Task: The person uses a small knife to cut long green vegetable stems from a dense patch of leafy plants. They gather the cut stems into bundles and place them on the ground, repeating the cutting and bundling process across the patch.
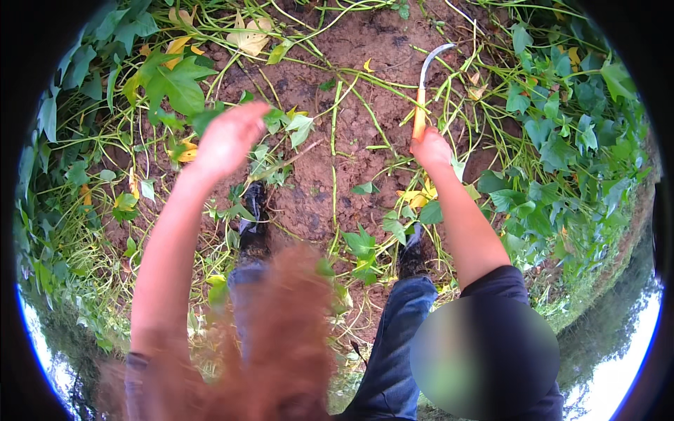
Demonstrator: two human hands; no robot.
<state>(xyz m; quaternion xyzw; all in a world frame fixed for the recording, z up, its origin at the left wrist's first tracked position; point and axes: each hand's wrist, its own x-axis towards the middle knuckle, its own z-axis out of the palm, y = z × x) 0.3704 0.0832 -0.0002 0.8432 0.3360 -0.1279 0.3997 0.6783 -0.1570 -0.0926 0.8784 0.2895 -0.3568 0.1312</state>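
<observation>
The right hand (432,149) is clenched round the orange handle of a sickle (420,105), gripping it near the lower end, with the curved metal blade (426,65) reaching up beyond the fist and its tip hooking over to the right. The sickle is right of centre in the upper part of the view, above the soil (309,186) and among thin green vines (335,175), several of which pass close to the blade. The left hand (235,137) is well apart from it, over on the left, its fingers pointing right; it is blurred, and I cannot tell whether it grasps anything. Green leaves (300,128) sit just beside its fingertips, and a large lobed leaf (177,84) lies up and to its left. Between the hands the reddish-brown soil shows, crossed by a long, nearly straight stem running up and down. Thick leafy growth (554,147) fills the right side, and more stands on the left. A pale dry leaf (250,36) lies near the top, and yellow leaves (421,194) lie below the right hand. The person's dark boots (253,214) stand apart on the soil, under blue jeans (393,337). A reddish-brown shape (291,323), too blurred to make out, covers part of the lower middle.
</observation>
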